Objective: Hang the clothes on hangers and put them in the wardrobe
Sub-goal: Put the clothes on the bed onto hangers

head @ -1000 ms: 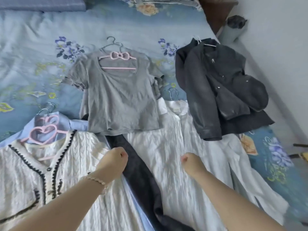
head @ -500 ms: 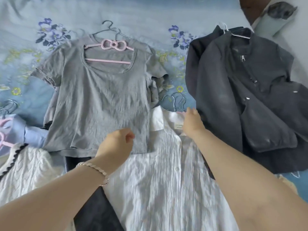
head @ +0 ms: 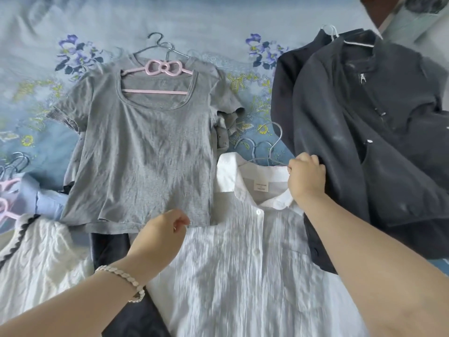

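Right hand (head: 306, 177) now grips white shirt (head: 243, 276) collar (earlier merely reaching).

Home bedroom, to judge by the bed filling the frame edge to edge. Covered in a blue bedsheet (head: 170, 18) printed with purple and yellow flowers, seen best across the top. Strewn with everyday clothes laid flat: grey T-shirt (head: 145, 154) at centre on a pink bow hanger (head: 164, 68), dark jacket (head: 352, 117) at right, white shirt (head: 243, 263) at lower centre with a wire hanger (head: 273, 147) at its collar, cream knit (head: 36, 259) at lower left.
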`<state>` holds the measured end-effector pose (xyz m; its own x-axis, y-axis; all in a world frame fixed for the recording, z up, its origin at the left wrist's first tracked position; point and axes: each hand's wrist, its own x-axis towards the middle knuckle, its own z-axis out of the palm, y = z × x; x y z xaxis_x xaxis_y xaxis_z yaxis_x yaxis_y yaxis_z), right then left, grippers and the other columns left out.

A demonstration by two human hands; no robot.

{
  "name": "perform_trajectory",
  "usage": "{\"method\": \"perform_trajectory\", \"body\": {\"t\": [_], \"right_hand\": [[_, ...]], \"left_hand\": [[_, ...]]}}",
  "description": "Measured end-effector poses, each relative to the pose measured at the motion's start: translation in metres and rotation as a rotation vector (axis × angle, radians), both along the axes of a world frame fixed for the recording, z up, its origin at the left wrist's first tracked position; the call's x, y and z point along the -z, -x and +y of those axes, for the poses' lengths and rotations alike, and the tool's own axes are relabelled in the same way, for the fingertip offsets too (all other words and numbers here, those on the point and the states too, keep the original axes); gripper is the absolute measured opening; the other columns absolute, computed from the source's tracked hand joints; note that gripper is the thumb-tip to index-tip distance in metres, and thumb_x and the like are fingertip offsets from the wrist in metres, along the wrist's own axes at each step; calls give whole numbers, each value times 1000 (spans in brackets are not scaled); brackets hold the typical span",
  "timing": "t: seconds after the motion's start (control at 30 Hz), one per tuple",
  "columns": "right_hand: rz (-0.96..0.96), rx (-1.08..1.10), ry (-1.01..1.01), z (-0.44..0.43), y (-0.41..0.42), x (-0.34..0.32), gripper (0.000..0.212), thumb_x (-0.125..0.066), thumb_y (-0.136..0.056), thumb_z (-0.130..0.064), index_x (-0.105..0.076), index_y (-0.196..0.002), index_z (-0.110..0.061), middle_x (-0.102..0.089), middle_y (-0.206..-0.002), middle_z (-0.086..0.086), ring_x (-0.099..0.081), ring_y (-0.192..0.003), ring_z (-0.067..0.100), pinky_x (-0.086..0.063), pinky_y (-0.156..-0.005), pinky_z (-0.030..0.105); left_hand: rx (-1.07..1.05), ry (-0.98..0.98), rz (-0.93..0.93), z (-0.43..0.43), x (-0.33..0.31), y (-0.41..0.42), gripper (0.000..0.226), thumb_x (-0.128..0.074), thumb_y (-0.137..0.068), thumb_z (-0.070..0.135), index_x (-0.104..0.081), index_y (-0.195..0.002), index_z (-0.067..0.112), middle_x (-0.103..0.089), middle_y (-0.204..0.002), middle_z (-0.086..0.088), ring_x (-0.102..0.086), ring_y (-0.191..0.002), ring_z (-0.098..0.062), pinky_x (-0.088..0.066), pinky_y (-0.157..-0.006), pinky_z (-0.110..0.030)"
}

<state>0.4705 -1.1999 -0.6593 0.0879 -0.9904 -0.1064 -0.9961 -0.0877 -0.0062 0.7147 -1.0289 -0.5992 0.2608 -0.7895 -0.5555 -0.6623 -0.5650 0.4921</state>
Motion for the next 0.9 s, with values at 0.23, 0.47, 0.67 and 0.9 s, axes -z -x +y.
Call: {"method": "perform_trajectory", "body": {"t": [0.23,0.47,0.67,0.9], "right_hand": [[-362,-281,131,59,41,-70,19,-64,-53,25,-64,-66,10,-66,-79,18,-62,-67,39,-53,-63,41],[-609,-241,275,142,55,-161,24,-31,-63,-4,-51,-73,-13,-54,-75,4,-42,-71,13,-34,-58,22],[-546,-365,463,172,29,-249,20,-34,-70,-5,-50,-60,-2,-48,-74,3,-35,-67,12,-33,-49,22],[-347,-235,343,208,-34,-375,35,-54,-90,-40,-49,-69,-13,-48,-56,-4,-59,-68,33,-26,-48,28]], "left_hand": [[323,228,-99,-6,-56,16,72,-59,-89,23,-17,-147,30,-17,-151,15,-33,-133,-11,-34,-108,-28],[411,250,-335,-6,-116,48,45,-54,-89,37,-48,-131,23,-57,-129,3,-46,-127,-16,-20,-110,-29],[193,227,-105,47,-203,42,30,-41,-94,26,-60,-110,10,-67,-108,-6,-60,-101,-28,-45,-79,-30],[-339,360,196,127,-284,0,24,-51,-93,17,-51,-71,27,-53,-68,10,-52,-69,-17,-38,-55,-24]]}}
